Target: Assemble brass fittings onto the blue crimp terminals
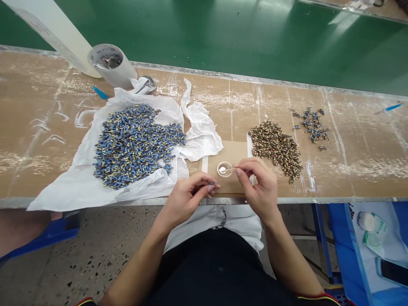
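My left hand (193, 193) is closed in a pinch at the table's front edge, around a small blue piece (211, 184) that shows between the fingertips. Thumb and forefinger of my right hand (259, 182) grip a thin stick (232, 169), its tip over a small round clear dish (219, 166). White stuff lies in the dish. Left of my hands, a large heap of small blue and yellow pieces (134, 144) is spread on white paper (86, 170). A heap of small brown and cream pieces (276, 146) lies just beyond my right hand.
A small group of blue and brown pieces (314, 124) lies farther right. At the back left stand a tape roll (123, 70) and a tall white object (63, 36). Crumpled paper (202, 127) lies mid-table. A phone (393, 271) rests on a blue-and-white surface below right. Someone's leg (22, 231) shows at left.
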A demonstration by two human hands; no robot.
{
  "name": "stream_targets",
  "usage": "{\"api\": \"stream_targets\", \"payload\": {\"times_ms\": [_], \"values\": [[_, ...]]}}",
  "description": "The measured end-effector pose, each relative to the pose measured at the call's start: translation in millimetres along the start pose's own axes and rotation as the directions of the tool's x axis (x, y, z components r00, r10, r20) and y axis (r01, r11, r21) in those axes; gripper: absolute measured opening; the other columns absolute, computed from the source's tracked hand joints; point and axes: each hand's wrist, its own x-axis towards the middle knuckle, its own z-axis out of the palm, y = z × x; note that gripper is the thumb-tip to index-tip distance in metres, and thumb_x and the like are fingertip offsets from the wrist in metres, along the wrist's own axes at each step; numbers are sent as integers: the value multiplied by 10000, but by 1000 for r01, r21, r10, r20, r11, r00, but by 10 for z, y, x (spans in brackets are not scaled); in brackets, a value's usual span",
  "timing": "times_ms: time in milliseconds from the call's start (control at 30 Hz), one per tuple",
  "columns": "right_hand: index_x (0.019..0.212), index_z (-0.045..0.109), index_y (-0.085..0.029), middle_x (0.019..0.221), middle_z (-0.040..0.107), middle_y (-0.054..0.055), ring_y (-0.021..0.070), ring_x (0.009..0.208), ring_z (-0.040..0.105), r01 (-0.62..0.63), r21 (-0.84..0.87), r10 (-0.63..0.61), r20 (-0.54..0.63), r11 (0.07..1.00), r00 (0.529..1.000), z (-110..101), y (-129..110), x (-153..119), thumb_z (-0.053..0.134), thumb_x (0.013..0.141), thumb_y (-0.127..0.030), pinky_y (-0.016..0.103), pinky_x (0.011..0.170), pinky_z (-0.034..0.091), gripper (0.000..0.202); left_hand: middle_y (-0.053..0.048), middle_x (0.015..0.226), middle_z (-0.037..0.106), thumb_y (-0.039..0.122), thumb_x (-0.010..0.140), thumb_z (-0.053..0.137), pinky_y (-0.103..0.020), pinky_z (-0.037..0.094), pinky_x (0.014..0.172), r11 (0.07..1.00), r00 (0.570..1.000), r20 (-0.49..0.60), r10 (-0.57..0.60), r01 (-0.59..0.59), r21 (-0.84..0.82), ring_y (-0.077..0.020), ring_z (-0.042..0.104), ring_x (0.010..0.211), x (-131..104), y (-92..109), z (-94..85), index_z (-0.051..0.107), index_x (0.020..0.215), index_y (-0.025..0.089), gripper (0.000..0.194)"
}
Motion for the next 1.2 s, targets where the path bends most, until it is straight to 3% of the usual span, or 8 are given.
{"api": "stream_targets", "payload": {"times_ms": [100,200,333,433,533,800,1067,1200], "values": [[1003,668,-220,975,653,58,157,783,608,8,0,-8,33,1000,999,17,27,-12,575,931,-206,298,649,494,119,-74,962,744,260,961,563,-220,567,693,1000,1000,-5,3,-3,-6,-129,694,778,-5,-15,-6,634,1012,159,134],[1070,655,-213,1027,653,70,164,802,613,-6,-45,5,-10,999,1000,-83,98,-28,572,932,-220,315,697,503,161,-80,971,748,260,963,559,-221,563,675,1000,1000,-17,7,-7,-7,-127,690,757,-14,-37,-12,642,1006,156,139],[1011,666,-203,952,678,64,198,866,635,-103,-148,84,-132,983,988,-337,273,-79,544,952,-257,329,721,486,146,-85,974,751,251,953,573,-224,568,668,998,999,-30,21,-23,-52,-132,688,759,-16,-53,-12,646,996,152,130],[970,671,-204,908,677,51,187,786,620,-143,-242,125,-87,960,988,-455,374,-134,553,950,-292,317,676,462,149,-83,975,747,239,940,594,-217,568,665,997,999,-41,36,-38,-64,-131,686,765,-10,-41,-15,673,989,153,127],[983,678,-200,889,656,45,169,706,583,-139,-299,150,14,944,989,-451,398,-173,556,948,-307,310,649,450,166,-76,969,741,218,914,632,-208,563,675,997,997,-52,57,-59,-41,-132,682,789,-7,-10,-18,712,972,161,113],[947,682,-215,874,626,38,167,697,592,-122,-363,127,-10,924,992,-294,336,-195,560,950,-316,316,674,469,158,-81,931,745,205,889,668,-241,568,720,996,995,-73,74,-77,-41,-171,698,856,-36,-13,9,719,961,163,99],[862,654,-202,856,666,47,191,763,621,-105,-349,113,3,931,994,-310,385,-234,590,929,-281,332,701,480,122,-62,901,755,230,879,684,-217,580,700,998,990,-135,48,-54,-45,-161,719,814,-72,63,81,730,963,172,112],[852,672,-196,797,704,31,172,702,648,-262,-43,260,-40,964,965,-295,292,-260,678,876,-317,301,639,510,123,-54,885,765,251,881,681,-224,583,673,997,984,-164,63,-56,49,-174,728,805,-78,105,123,736,973,178,130]]}}
